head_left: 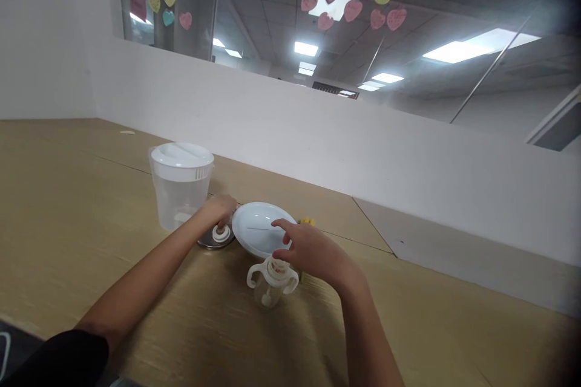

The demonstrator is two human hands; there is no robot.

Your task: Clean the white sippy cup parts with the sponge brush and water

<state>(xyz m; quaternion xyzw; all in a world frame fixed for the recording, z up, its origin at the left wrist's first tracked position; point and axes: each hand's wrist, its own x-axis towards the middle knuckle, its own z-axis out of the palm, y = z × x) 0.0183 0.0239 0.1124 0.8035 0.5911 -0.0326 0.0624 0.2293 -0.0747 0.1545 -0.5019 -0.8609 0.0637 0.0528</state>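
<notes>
Nearest you on the table (204, 338): the two-handled bottle (271, 285), upright, both white handles on, so that part looks done. Your R hand (313, 251) is over its neck, fingers spread, thumb & index apart, so that grip is open; can't tell if a fingertip touches the rim. A bit farther, to the L, your L hand (221, 208) reaches down to the white ring piece (221, 234) on the metal plate (205, 240). Fingertips are at the ring, but can't tell if that grip is pinching it or just resting. I'd judge the job part-way: ring & bottle are apart, each w/ a hand at it, nothing joined betw. them. The pale bowl (254, 243) sits betw. your hands, w/ a thin dark line across it; no hand seems to be using it. The lidded pitcher (179, 196) stands just beyond your L forearm, lid on.

Hard to see: bottle's top is partly under your R fingers; contents unclear. L fingers mostly hidden behind the hand. Yellow thing (307, 221) behind your R hand is mostly blocked, can't ID it. Pitcher's lower edge is partly behind your forearm.
</notes>
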